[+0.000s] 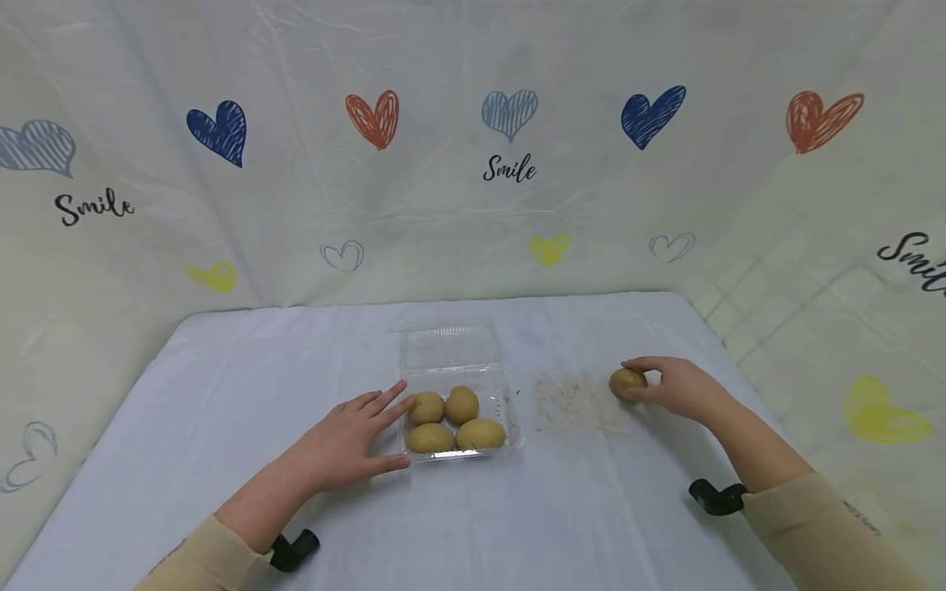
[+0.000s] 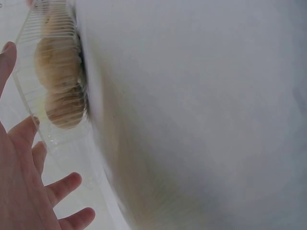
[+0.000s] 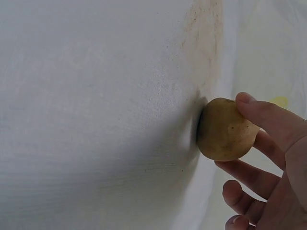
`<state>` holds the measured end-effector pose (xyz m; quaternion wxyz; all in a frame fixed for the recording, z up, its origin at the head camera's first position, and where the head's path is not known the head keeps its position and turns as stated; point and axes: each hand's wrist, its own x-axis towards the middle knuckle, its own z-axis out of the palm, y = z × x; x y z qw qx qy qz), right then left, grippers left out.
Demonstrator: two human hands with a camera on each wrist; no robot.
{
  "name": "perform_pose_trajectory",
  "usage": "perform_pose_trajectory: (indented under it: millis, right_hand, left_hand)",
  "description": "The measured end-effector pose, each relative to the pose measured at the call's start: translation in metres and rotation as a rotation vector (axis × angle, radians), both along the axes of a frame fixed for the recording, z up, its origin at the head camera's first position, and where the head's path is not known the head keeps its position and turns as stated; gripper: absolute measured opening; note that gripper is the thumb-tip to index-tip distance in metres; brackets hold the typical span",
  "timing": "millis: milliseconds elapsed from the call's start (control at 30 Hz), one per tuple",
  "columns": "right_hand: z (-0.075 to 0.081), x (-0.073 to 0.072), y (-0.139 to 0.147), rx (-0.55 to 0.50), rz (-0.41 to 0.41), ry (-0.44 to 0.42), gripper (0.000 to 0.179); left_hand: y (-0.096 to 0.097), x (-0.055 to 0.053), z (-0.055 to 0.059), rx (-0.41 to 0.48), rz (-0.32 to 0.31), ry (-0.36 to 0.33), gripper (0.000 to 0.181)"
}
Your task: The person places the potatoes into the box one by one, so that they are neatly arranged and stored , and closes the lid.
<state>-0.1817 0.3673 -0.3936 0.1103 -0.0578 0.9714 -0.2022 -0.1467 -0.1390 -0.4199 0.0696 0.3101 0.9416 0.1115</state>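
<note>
My right hand (image 1: 680, 390) pinches a single potato (image 1: 626, 384) at the right side of the table, the thumb on one side and fingers on the other. In the right wrist view this potato (image 3: 226, 132) is roundish and light brown, its base close against the white cloth. A clear plastic clamshell box (image 1: 452, 349) lies with its lid folded back at the middle. Several potatoes (image 1: 480, 434) sit inside it. My left hand (image 1: 343, 443) is at the box's left side with fingers spread, fingertips right at the rim, holding nothing.
A white cloth (image 1: 517, 525) covers the table. Brown dirt crumbs (image 1: 569, 402) are scattered between the box and the right hand. Behind stands a pale curtain (image 1: 443, 197) printed with hearts. Black wrist devices (image 1: 717, 497) sit near both cuffs.
</note>
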Motion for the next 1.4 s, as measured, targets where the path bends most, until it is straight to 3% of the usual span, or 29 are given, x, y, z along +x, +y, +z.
perform_pose_trajectory:
  millis: [733,1133,1400]
  right_hand:
    - [-0.008,-0.005,0.004,-0.030,-0.004,0.002,0.067]
    - [0.013,0.002,-0.035,-0.069,0.045,0.036,0.056]
    - [0.019,-0.004,-0.071,-0.085,0.108,0.052,0.052]
  left_hand:
    - [0.000,0.000,0.000,0.003,-0.004,0.000,0.086]
    - [-0.001,-0.001,-0.002,0.000,0.002,-0.006,0.085]
    - [-0.001,0.000,-0.001,-0.002,0.004,-0.010,0.086]
